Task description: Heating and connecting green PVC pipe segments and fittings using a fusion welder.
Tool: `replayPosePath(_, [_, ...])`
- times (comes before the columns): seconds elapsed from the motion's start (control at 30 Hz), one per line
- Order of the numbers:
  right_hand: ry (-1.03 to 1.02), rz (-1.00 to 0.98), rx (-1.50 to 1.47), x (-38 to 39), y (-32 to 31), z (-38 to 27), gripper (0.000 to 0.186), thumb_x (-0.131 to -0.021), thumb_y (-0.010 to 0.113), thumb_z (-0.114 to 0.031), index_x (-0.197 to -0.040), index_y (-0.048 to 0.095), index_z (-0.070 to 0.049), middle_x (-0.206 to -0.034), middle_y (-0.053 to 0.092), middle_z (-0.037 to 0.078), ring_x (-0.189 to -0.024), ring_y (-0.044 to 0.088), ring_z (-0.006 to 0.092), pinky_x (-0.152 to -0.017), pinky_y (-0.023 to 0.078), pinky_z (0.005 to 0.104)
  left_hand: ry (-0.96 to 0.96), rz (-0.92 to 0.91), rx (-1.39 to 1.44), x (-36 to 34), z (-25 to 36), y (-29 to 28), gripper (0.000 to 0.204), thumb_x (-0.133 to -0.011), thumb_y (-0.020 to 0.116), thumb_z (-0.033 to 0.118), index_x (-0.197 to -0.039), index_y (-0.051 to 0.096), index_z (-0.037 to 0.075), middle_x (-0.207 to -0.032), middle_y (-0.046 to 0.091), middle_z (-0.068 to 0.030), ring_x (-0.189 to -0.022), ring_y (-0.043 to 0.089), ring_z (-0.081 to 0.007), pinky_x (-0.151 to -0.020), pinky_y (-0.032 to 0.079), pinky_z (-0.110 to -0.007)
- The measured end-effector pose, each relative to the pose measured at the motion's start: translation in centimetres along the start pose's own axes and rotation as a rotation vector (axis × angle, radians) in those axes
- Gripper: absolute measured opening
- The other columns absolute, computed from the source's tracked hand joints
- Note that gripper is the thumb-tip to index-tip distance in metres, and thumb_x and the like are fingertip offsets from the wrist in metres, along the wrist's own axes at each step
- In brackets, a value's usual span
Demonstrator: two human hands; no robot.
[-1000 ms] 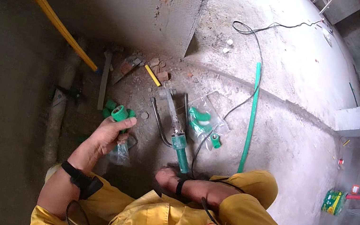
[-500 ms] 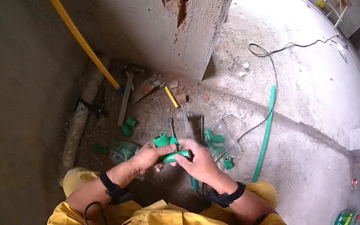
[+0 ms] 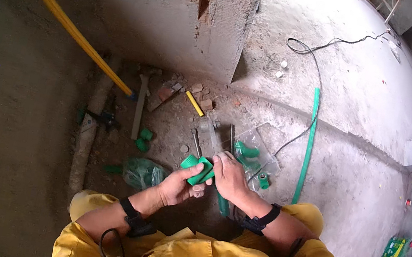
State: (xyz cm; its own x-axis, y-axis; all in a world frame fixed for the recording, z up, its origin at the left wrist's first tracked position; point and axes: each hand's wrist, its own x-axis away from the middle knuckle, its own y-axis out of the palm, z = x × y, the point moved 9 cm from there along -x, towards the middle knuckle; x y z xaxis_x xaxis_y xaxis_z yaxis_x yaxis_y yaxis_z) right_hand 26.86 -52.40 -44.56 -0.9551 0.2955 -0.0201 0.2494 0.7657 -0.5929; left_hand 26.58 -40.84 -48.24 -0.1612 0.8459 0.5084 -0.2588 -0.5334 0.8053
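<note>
My left hand [image 3: 178, 183] is closed around a green plastic pipe fitting [image 3: 200, 171], its thumb pressed on top. Beside that, on the left, a ribbed green end [image 3: 190, 162] shows; whether it is a separate piece I cannot tell. My right hand [image 3: 232, 180] has its fingers bent and pinched on the right end of the green piece, hiding what lies under them. Just beyond my hands, a metal rod [image 3: 196, 140] points away, its near end hidden.
Clear plastic bags with green fittings lie right [image 3: 249, 150] and left [image 3: 143, 174]. Loose green elbows [image 3: 144, 139] lie by a hammer [image 3: 140, 106]. A long green pipe [image 3: 307, 146] and a black cable [image 3: 298, 134] cross the floor. Ahead stands a broken wall corner [image 3: 224, 27].
The green piece in my hands has turned from lying sideways to a steeper tilt. My right hand has shifted its grip to the piece's right end. The view has tilted slightly downward.
</note>
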Motion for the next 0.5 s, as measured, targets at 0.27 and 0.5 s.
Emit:
replayPosePath(0.27, [0.789,-0.339,-0.984,2.7,5.3,4.2,0.038,-0.098,0.042,-0.041,-0.087,0.062,-0.010,-0.054,0.040,-0.004,-0.039,0.034,0.0072,-0.036,0.027,0.0254,0.403,0.108,-0.743,1.1,4.4,0.5,0.046,-0.088,0.066,0.038,-0.119,0.054,0.007,-0.099,0.062,-0.0013,-0.075,0.059,-0.0162,-0.068,0.049,-0.032])
replayPosePath(0.5, [0.539,-0.578,-0.995,2.2,6.1,-0.3,0.071,-0.093,0.058,-0.040,-0.149,0.022,-0.014,-0.111,0.050,0.006,-0.087,0.054,0.0094,-0.057,0.052,0.0258,0.397,0.512,-1.804,3.2,6.4,1.5,0.067,-0.078,0.072,0.034,-0.133,0.045,0.006,-0.104,0.055,-0.0340,-0.088,0.061,-0.0460,-0.073,0.052,-0.049])
